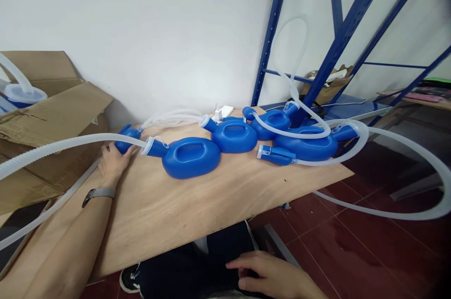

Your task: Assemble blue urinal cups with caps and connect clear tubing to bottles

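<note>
My left hand [114,162] reaches out along the left side of the wooden table and grips a blue plastic hose end piece [127,140]. A clear hose runs from that piece towards the wall. Nearest to it lies a blue urinal bottle [190,158] with a white neck cap and a ribbed hose [84,139] arching off to the left. My right hand [268,273] is low in front of the table over my lap, holding nothing, with the index finger stretched out and the others loosely bent. Another blue urinal bottle [234,137] lies behind the nearest one.
Two more bottles [275,125] with looping hoses lie at the table's [197,214] right end, beside a second blue end piece [276,154]. An open cardboard box [52,111] stands left. A white charger [218,113] sits by the wall. Blue shelving [327,59] rises at right.
</note>
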A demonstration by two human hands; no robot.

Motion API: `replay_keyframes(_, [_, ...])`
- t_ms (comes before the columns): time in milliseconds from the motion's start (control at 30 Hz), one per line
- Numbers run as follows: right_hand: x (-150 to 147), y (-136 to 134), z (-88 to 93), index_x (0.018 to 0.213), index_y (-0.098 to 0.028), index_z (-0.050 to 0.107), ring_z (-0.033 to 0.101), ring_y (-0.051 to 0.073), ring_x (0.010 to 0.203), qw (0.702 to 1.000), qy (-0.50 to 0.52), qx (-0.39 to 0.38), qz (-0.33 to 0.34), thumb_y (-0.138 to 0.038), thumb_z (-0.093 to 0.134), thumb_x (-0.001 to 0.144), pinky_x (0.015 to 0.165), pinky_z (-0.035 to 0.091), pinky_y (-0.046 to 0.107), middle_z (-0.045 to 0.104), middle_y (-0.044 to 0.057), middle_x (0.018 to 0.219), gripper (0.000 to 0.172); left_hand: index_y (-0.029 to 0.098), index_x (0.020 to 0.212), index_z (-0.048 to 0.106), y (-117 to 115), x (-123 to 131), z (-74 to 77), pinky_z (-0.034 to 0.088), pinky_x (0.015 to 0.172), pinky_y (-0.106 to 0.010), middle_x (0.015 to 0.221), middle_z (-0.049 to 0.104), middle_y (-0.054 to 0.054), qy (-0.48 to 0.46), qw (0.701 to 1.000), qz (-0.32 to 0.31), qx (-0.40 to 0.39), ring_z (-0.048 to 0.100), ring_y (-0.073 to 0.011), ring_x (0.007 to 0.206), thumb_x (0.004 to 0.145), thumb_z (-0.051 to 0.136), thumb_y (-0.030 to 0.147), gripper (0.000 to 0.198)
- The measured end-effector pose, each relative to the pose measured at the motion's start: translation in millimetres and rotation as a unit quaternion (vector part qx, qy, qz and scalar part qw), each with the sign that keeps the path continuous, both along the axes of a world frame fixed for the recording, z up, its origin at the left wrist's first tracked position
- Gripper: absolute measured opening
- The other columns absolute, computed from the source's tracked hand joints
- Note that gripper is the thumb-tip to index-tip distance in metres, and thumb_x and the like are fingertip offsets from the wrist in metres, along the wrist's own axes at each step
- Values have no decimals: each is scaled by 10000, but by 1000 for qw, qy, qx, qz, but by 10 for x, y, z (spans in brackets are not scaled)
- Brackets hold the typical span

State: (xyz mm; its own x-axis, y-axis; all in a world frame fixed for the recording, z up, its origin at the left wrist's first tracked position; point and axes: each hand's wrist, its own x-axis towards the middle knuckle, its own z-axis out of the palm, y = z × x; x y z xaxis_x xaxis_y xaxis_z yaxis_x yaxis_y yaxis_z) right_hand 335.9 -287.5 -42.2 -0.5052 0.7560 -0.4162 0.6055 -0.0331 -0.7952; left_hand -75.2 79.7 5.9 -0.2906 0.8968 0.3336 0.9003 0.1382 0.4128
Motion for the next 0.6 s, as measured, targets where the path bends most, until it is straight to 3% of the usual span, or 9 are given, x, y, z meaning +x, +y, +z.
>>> replay_keyframes(100, [-82, 188, 319, 1484, -290, 654, 707, 229, 1164, 991, 46, 128, -14, -498, 531, 1070, 1061, 546, 364, 727, 85, 1282, 479, 86, 1565, 414, -5, -7, -5, 495, 1072, -699, 1553, 443, -341, 3, 1000, -22, -9, 558, -569, 1357, 939, 584, 663, 868])
replay_keyframes(200, [-131, 533, 534, 1553, -267, 566, 621, 264, 1339, 951, 9, 298, -77, -499, 514, 1086, 1132, 533, 436, 599, 117, 1484, 525, 85, 1568, 397, 4, -27, -16, 507, 1079, -672, 1570, 424, -336, 0, 1000, -31, -4, 561, -558, 1358, 942, 610, 576, 823])
replay_keyframes(267, [-126, 856, 660, 1566, -248, 548, 617, 276, 1329, 890, -37, 431, -140, -430, 445, 1113, 1115, 552, 478, 587, 144, 1473, 499, 86, 1562, 393, 19, -44, -28, 517, 1071, -659, 1560, 434, -337, 0, 999, -33, -1, 574, -542, 1348, 938, 627, 518, 794])
replay_keyframes(367, [-16, 1451, 883, 1558, -230, 555, 563, 309, 1393, 807, -109, 549, -188, -370, 448, 1110, 1173, 503, 521, 593, 163, 1465, 481, 76, 1535, 401, 64, -75, -54, 528, 1069, -618, 1514, 486, -330, -1, 999, -33, 2, 590, -510, 1334, 918, 652, 469, 774])
replay_keyframes(467, [196, 2100, 1084, 1630, -206, 464, 318, 417, 1584, 771, -217, 561, -210, -307, 504, 1070, 1243, 358, 639, 428, 195, 1655, 571, 82, 1535, 394, 115, -97, -89, 531, 1070, -579, 1475, 549, -300, 1, 999, -52, 12, 593, -481, 1340, 908, 654, 504, 800])
replay_keyframes(533, [323, 2484, 1152, 1696, -163, 320, 246, 457, 1608, 794, -267, 500, -221, -348, 597, 1025, 1257, 279, 675, 351, 223, 1706, 749, 83, 1541, 392, 129, -90, -108, 542, 1037, -593, 1458, 577, -299, 13, 998, -68, 9, 608, -494, 1314, 926, 622, 558, 811])
replay_keyframes(600, [381, 2778, 1158, 1724, -147, 214, 356, 424, 1558, 827, -280, 446, -195, -423, 615, 1020, 1271, 237, 647, 465, 232, 1636, 855, 75, 1542, 399, 122, -66, -117, 550, 995, -621, 1460, 579, -316, 33, 997, -74, -5, 625, -525, 1275, 959, 562, 595, 799])
